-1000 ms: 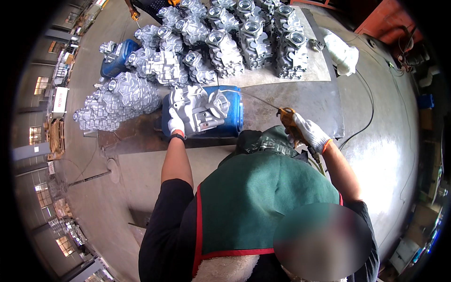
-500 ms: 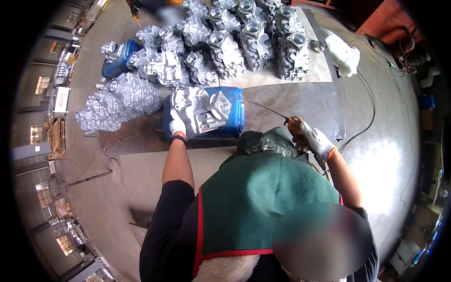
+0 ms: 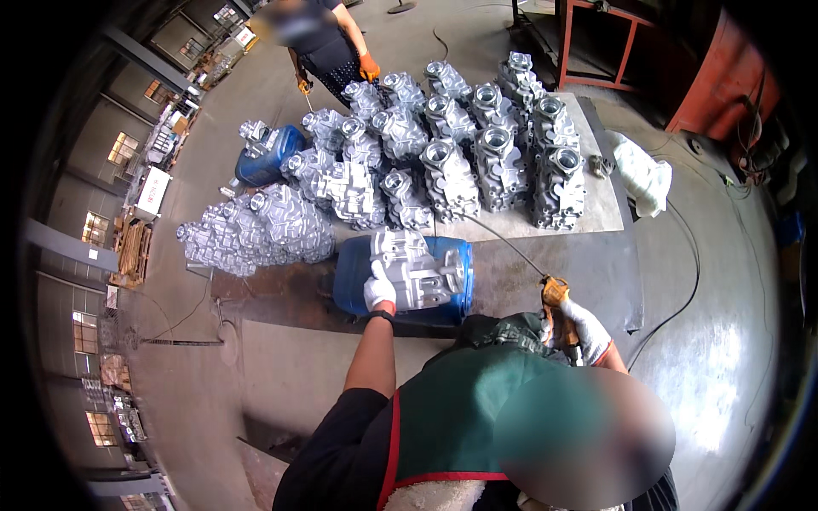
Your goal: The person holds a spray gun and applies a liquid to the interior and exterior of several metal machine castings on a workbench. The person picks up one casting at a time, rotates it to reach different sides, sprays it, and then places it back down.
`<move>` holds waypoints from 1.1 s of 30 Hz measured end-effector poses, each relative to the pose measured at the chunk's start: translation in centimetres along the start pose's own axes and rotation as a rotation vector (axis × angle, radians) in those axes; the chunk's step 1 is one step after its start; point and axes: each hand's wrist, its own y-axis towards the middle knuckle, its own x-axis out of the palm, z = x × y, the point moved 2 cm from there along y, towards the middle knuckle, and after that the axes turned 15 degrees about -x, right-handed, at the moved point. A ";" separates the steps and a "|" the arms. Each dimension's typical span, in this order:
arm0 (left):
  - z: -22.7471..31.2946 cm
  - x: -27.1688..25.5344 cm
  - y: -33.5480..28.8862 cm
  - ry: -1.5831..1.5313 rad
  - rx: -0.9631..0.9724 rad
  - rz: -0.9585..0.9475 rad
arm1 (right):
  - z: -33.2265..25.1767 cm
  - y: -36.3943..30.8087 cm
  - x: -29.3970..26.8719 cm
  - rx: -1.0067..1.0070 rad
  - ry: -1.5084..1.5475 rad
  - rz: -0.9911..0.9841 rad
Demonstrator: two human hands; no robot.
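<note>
A silver-grey metal casting [image 3: 417, 271] lies on a blue plastic drum [image 3: 351, 271] that rests on its side on the table. My left hand [image 3: 380, 288], in a white glove, grips the casting's left side, thumb up along it. In my right hand [image 3: 586, 329], also white-gloved, is a yellow-orange hand-held power tool [image 3: 554, 294], held right of the drum. From the tool a long thin rod [image 3: 507, 242] reaches up and left. Its tip appears beyond the casting's upper right, apart from it. My right fingers wrap round the tool and are partly hidden.
Rows of similar castings [image 3: 503, 166] stand across the table's far side, with more heaped at the left [image 3: 256, 228]. Another blue drum [image 3: 271, 157] bears a casting. A co-worker [image 3: 328, 38] in orange gloves stands at the far side. A black cable [image 3: 692, 247] curves over the floor.
My view has shifted, showing more of the far side and the co-worker. The casting has turned on the drum under my left hand. The rod's tip has come away from the casting.
</note>
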 end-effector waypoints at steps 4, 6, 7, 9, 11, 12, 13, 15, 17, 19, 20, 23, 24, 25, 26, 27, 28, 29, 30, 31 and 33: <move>2.0 0.7 -3.8 0.061 0.026 -0.023 | 2.0 -0.7 -1.8 -0.010 0.208 -0.025; 2.0 0.4 -3.3 0.069 0.028 -0.092 | 2.0 -0.7 -1.6 -0.040 0.229 0.014; 1.7 0.3 -2.5 0.109 0.071 -0.129 | 1.6 -0.9 -1.3 -0.042 0.232 0.007; 1.4 -1.6 -1.9 0.181 0.169 -0.263 | 1.5 -0.8 -1.4 -0.064 0.211 0.024; 0.2 -3.2 -2.4 0.230 0.339 -0.341 | 1.6 -0.9 -2.2 -0.079 0.213 0.028; -0.9 -3.8 -2.3 0.273 0.411 -0.409 | 1.5 -1.0 -2.2 -0.090 0.220 0.042; -4.0 -2.6 0.8 0.259 0.456 -0.546 | 1.5 -1.0 -1.9 -0.088 0.226 0.041; -6.8 -0.9 1.4 0.048 0.519 -0.720 | 1.0 -1.0 -1.2 -0.107 0.240 0.037; -8.8 2.4 3.6 -0.097 0.556 -0.640 | 1.0 -0.5 -1.9 -0.099 0.241 0.028; -5.6 0.9 -2.0 -0.185 0.454 -0.501 | 0.8 -0.4 -2.8 -0.102 0.256 0.006; -5.6 1.1 -1.3 -0.195 0.395 -0.462 | 0.7 0.0 -2.5 -0.080 0.283 -0.041; -4.7 2.8 1.8 -0.317 0.273 -0.418 | 0.5 0.7 -2.0 -0.012 0.368 -0.104; -1.7 2.6 1.9 -0.180 0.418 -0.329 | 0.2 0.6 -2.1 -0.001 0.376 -0.081; 1.5 1.7 1.6 0.160 0.645 -0.078 | 0.0 0.7 -2.1 0.022 0.381 -0.060; 3.7 1.4 2.3 0.326 0.683 -0.027 | -0.1 0.9 -2.1 0.049 0.383 -0.047; 6.8 0.0 -0.7 0.274 0.687 -0.054 | -0.3 1.0 -3.0 0.062 0.359 -0.050; 9.4 -1.5 -3.0 0.389 0.615 -0.041 | -0.5 1.1 -3.0 0.005 0.245 0.006; 10.1 -1.7 -2.8 0.453 0.674 0.001 | -0.5 1.5 -2.8 -0.038 0.147 -0.017; 10.9 -2.8 -4.3 0.534 0.708 -0.032 | -0.4 1.8 -2.4 -0.071 0.058 -0.031; 11.1 -2.3 -4.7 0.541 0.759 -0.038 | -0.8 2.1 -2.0 -0.098 -0.046 0.006; 10.6 -0.9 -6.7 0.694 0.871 0.058 | -1.1 3.6 -1.7 -0.101 -0.132 0.037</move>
